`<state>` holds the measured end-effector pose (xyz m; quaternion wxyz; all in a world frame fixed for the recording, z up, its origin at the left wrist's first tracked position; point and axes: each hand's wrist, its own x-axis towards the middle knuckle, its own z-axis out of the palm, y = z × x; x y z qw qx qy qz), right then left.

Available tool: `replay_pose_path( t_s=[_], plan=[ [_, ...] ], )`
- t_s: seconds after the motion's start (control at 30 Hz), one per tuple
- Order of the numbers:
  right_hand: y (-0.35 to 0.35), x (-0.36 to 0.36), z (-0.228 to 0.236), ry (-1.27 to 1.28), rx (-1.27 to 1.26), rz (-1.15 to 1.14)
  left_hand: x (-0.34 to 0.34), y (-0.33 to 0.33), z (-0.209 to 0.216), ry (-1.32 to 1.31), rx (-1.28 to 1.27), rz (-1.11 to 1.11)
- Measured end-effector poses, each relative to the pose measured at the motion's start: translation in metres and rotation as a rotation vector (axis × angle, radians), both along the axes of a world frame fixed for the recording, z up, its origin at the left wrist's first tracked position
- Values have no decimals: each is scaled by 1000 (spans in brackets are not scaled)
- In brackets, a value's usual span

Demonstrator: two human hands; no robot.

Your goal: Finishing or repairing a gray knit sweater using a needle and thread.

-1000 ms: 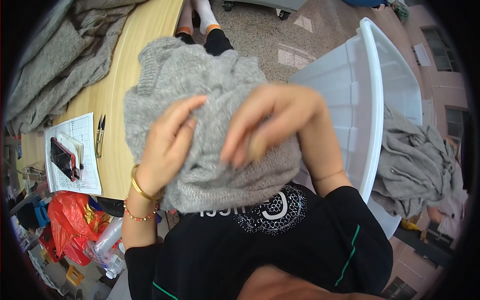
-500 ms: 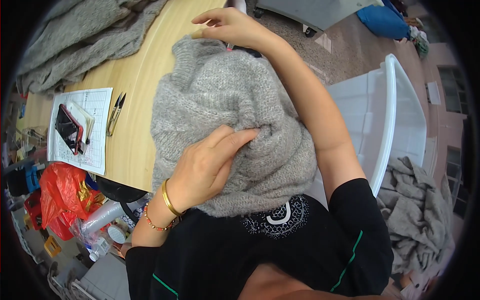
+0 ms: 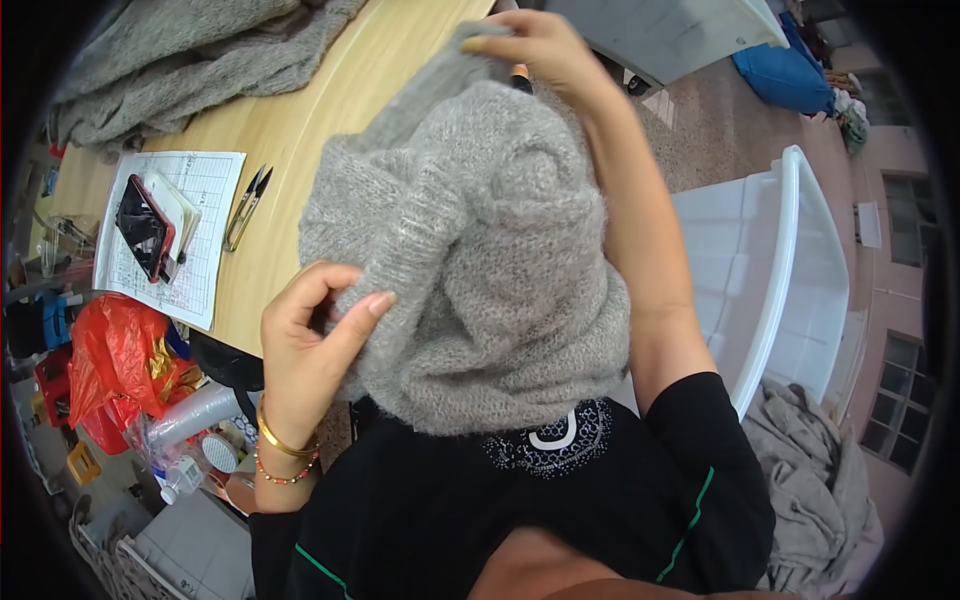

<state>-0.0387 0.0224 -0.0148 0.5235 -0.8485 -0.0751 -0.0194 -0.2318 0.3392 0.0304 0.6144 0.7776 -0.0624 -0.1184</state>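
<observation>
A grey knitted sweater (image 3: 530, 270) lies bunched at the table's near edge, against my front. My left hand (image 3: 315, 340) pinches a ribbed band of the knit between thumb and fingers at its left side. At the far end, my right hand (image 3: 535, 48) grips another part of the sweater's edge, stretched up and away; these fingers are slightly blurred. Folds hide the sweater's full shape. Left of it on the table lies a pair of thread snips (image 3: 247, 208).
A phone (image 3: 143, 230) and a small notebook (image 3: 185, 215) rest on a printed sheet (image 3: 215, 175). More grey knitwear (image 3: 200, 60) is piled at the far left of the table (image 3: 300, 120). A white bin (image 3: 780, 270) stands right, grey knits (image 3: 810, 480) beside it. Red plastic bags (image 3: 115, 350) hang left.
My left hand has moved left from the sweater's middle to a ribbed band, lifting it. My right hand has shifted right and drawn the far edge of the knit upward.
</observation>
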Motion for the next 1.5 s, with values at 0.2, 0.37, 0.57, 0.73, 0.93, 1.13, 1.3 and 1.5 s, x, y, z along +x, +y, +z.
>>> replay_pose_path(
  t_s=[0.2,0.37,0.57,0.73,0.93,1.13,1.3,1.5],
  plan=[
    [-92,-69,110,-295,171,-385,34,3,27,-115,-165,163],
    [-112,-139,135,-498,839,-420,75,-8,21,-302,-173,195],
    [8,-177,72,-256,-12,336,74,-61,-15,-483,65,-49],
    [15,-158,28,143,362,175,67,-88,-19,-242,-122,0],
    [30,-146,28,125,122,195,58,-103,-17,-239,-218,9],
    [32,-143,10,41,231,206,63,-89,-13,-264,-81,-12],
    [29,-148,9,79,349,190,62,-77,-9,-98,-267,-102],
    [21,-156,29,12,211,186,58,-93,2,245,-576,-24]
  ],
)
